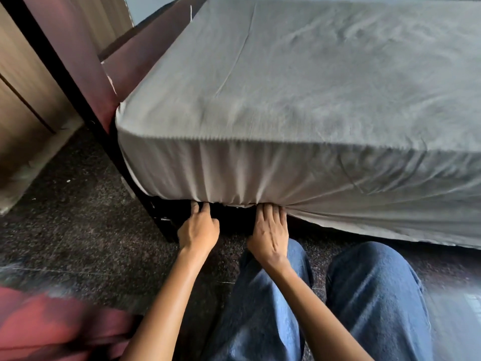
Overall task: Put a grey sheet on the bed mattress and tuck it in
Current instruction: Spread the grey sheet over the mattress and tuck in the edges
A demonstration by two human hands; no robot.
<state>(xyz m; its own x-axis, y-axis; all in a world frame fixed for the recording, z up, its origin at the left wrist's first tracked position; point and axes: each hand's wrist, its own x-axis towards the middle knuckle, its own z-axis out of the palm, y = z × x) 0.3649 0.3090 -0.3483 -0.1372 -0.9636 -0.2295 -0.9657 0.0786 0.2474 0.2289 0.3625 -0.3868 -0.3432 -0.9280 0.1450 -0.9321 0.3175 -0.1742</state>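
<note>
A grey sheet (299, 100) covers the top and near side of the bed mattress. Near the left corner its lower edge is gathered under the mattress; farther right the sheet's hem (390, 225) hangs loose toward the floor. My left hand (199, 229) sits at the bottom edge, fingertips pushed up under the gathered fabric. My right hand (269, 231) is a little to the right, fingers pressed flat under the same edge. The fingertips of both hands are hidden by the sheet.
A black bed frame leg (158, 220) stands just left of my left hand. A maroon headboard panel (86, 56) rises at the bed's left end, with a wooden wardrobe (23, 95) beyond it. Dark speckled floor (86, 230) lies below; my jeans-clad knees (364, 295) are close to the bed.
</note>
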